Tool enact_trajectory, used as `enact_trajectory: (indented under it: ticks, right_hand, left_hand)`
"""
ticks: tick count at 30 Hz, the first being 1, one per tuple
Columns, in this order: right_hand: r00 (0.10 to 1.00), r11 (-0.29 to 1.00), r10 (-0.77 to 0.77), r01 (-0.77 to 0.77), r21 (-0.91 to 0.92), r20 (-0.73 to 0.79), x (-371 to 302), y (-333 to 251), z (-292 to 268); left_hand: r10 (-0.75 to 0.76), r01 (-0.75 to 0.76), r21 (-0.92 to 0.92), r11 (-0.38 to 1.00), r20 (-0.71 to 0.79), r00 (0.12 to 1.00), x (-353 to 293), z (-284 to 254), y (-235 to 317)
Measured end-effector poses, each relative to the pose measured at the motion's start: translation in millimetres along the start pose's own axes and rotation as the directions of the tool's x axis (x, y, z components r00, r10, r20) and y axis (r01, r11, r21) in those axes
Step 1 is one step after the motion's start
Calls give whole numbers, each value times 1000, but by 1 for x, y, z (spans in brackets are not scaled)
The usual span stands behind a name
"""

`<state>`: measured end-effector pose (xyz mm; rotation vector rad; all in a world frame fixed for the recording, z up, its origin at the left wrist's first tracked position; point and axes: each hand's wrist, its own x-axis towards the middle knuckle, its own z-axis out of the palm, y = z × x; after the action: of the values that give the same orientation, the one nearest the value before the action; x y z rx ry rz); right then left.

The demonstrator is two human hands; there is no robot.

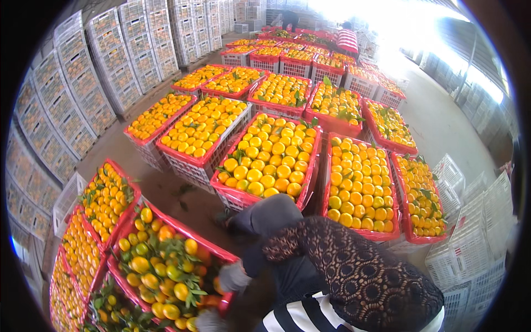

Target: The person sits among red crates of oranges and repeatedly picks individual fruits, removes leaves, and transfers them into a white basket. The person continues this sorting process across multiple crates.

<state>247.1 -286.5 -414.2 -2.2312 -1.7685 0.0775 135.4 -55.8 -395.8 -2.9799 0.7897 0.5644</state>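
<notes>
A crate (213,248) with a red lining stands low in front of me, filled with loose mandarins (181,291), orange to greenish, with leaves and stems among them. At its right edge is my right hand (234,277) in a grey glove, fingers reaching over the rim beside an orange fruit. My left hand (211,321), also grey-gloved, is at the crate's near edge, cut by the lower border of the picture. Blur and the crate hide the fingers of both hands, so whether either holds a mandarin is unclear. My lace-patterned sleeve (354,265) fills the lower right.
Red-lined crates (260,155) of mandarins in rows spread ahead; more filled crates (83,243) stand at the left. Tall stacks of pale crates (72,99) line the left wall. White crates (470,243) are piled at the right. A person in stripes (347,40) is far off.
</notes>
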Motion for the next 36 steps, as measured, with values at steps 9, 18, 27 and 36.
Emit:
enact_trajectory:
  ticks: [9, 18, 27, 36]
  right_hand:
    - [991, 959, 45, -78, 271, 123, -24, -14, -61]
    - [924, 983, 185, -172, -68, 336, -34, -15, -55]
    - [966, 998, 12, 5, -67, 257, -81, -48, -73]
    - [835, 846, 517, -465, -260, 191, 40, 1, -63]
  left_hand:
    - [-48, 46, -75, 996, -33, 998, -1, -49, 28]
    - [-148, 148, 1, 989, 10, 989, 8, -43, 41]
    - [-9, 9, 28, 1000, 2, 1000, -79, -31, 80]
    - [-294, 248, -179, 952, -312, 903, 69, -116, -3]
